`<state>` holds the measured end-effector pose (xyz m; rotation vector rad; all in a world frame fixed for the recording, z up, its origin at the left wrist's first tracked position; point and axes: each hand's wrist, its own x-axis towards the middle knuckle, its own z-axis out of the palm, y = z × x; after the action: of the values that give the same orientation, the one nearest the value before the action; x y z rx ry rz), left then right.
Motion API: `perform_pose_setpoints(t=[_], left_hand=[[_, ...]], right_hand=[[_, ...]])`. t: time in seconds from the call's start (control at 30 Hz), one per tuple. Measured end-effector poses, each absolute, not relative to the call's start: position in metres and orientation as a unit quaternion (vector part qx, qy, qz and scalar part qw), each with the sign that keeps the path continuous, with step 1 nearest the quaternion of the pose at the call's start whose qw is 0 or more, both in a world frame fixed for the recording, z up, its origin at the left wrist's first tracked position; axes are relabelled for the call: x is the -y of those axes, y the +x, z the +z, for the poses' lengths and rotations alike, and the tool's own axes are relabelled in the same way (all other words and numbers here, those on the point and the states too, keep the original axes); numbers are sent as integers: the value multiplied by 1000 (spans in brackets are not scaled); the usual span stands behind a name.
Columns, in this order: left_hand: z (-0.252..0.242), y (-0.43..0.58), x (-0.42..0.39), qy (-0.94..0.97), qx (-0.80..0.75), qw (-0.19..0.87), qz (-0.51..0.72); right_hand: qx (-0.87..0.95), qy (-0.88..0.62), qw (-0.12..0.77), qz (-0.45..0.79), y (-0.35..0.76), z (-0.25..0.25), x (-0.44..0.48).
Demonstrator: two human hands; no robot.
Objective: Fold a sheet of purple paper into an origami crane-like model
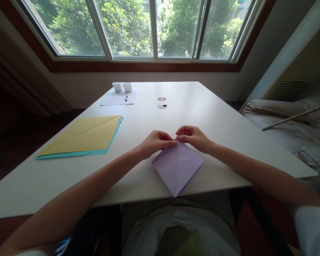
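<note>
A folded sheet of purple paper (pixel 177 165) lies diamond-wise at the table's near edge, its lowest corner reaching the edge. My left hand (pixel 158 143) pinches the paper's far corner between thumb and fingers. From the other side, my right hand (pixel 193 137) meets it there, thumb and fingertips closed on the same corner. The fingertips of both hands nearly touch. A faint crease runs down the middle of the purple paper, and a second layer shows along its lower right side.
Yellow paper (pixel 88 133) rests on turquoise paper (pixel 113 137) to the left. Farther back, two small white containers (pixel 122 87) and a pen (pixel 126 97) sit on white paper (pixel 108 99). Two round pieces (pixel 162 106) lie mid-table. A padded seat (pixel 280 110) stands right of the white table (pixel 202 106).
</note>
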<state>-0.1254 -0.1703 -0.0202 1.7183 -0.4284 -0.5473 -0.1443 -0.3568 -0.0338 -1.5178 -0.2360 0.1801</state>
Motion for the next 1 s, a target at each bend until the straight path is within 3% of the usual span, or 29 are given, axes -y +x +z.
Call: perform_pose_setpoints(t=[0.33,1.0], left_hand=[[-22,-123,170,712,145,642,-247],[-22,-123,171,751,119,620,-192]], right_hand=[[86,-687,719,64,-144,-32,356],[92,-767,613,167,-147,-28,360]])
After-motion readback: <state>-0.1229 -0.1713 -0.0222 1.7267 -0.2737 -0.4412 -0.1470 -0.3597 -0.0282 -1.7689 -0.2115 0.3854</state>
